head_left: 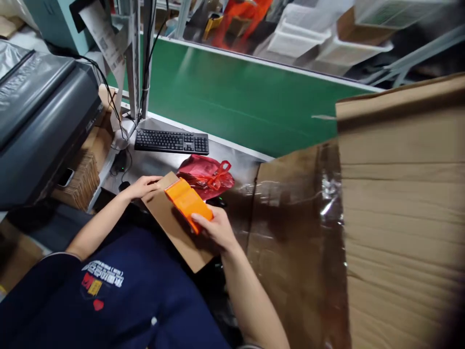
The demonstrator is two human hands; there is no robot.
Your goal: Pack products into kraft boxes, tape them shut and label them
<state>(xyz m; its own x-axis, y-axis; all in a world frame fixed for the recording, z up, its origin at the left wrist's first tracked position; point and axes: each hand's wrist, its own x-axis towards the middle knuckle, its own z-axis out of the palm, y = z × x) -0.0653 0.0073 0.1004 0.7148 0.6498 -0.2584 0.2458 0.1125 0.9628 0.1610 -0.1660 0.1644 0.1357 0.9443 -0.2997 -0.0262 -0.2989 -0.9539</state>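
My right hand (218, 227) is wrapped round an orange tape dispenser (191, 201), with the thumb across its near side. The dispenser's front end lies over the upper end of a brown cardboard box (170, 220), which is tilted at the table's near edge in front of my body. At the box's upper left corner, my left hand (145, 187) grips it, fingers bent over the edge. Just beyond the box lies a knotted red plastic bag (207, 173). The dispenser and my right hand hide part of the box.
A black keyboard (171, 140) lies on the metal table (240, 167) behind the bag. Large cardboard sheets (395, 208) rise on the right. A green conveyor belt (232, 92) runs across the back. Flat cardboard pieces (80, 182) are stacked at left beneath a grey plastic-covered bulk (43, 111).
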